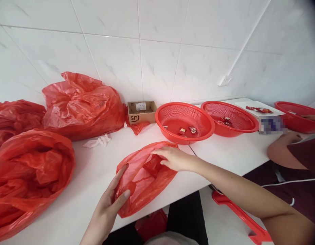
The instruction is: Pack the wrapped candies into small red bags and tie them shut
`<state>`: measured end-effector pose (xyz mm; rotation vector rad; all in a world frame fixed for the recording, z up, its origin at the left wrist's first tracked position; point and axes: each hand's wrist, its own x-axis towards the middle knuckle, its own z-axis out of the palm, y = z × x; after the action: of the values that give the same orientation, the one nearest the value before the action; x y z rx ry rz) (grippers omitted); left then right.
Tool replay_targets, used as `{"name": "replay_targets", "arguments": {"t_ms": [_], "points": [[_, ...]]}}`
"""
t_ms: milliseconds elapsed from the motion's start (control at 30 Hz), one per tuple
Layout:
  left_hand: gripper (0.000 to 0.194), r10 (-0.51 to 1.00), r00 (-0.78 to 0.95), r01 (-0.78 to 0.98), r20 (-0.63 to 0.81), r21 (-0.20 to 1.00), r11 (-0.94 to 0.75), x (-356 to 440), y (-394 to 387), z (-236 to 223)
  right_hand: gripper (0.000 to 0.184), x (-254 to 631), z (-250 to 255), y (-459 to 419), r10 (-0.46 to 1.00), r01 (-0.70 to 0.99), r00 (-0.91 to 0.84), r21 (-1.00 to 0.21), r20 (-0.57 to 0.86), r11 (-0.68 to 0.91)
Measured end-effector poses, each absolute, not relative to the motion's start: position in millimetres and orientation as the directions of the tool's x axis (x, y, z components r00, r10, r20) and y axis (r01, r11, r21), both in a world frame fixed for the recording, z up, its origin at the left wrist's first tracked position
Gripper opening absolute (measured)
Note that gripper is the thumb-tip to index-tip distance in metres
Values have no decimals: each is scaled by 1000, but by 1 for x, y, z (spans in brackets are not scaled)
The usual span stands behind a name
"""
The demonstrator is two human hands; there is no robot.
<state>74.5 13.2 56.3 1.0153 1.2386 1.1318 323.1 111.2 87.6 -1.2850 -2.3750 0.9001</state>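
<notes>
A small red plastic bag lies on the white table in front of me. My left hand pinches its near left edge between thumb and fingers. My right hand rests on the bag's upper right edge, fingers curled over the plastic. Just behind the bag stands a red mesh basket with a few small wrapped sweets in it.
Large stuffed red bags lie at left and back left. A small cardboard box stands by the wall. A second red basket and a third sit to the right, where another person's arm rests.
</notes>
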Motion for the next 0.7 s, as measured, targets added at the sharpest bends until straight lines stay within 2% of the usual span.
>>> {"name": "replay_targets", "arguments": {"t_ms": [100,133,200,267,333,433,567,600,700], "points": [[66,983,-29,-87,-183,980,180,73,9,57,39,346,111,121,847,587,-525,-688,76,426],[66,983,-36,-92,-181,980,177,72,8,57,36,355,117,125,881,647,-461,-640,103,413],[65,983,-58,-92,-173,982,167,68,6,56,37,372,122,131,946,831,-302,-453,118,322],[65,982,-78,-66,-170,984,165,63,3,54,40,382,116,132,978,939,-194,-275,79,208],[65,981,-57,-42,-187,982,185,56,2,52,37,380,106,129,986,962,-161,-217,37,165],[65,971,31,-37,-238,970,239,45,1,49,35,357,96,123,973,931,-210,-283,97,229],[62,954,85,-87,-287,952,294,30,-1,50,42,325,108,136,887,688,-387,-561,253,460],[61,952,78,-112,-295,947,303,26,-1,50,43,323,113,145,875,649,-403,-591,266,479],[55,952,11,-154,-305,940,303,19,-4,51,44,338,122,177,919,760,-359,-521,164,389]]}}
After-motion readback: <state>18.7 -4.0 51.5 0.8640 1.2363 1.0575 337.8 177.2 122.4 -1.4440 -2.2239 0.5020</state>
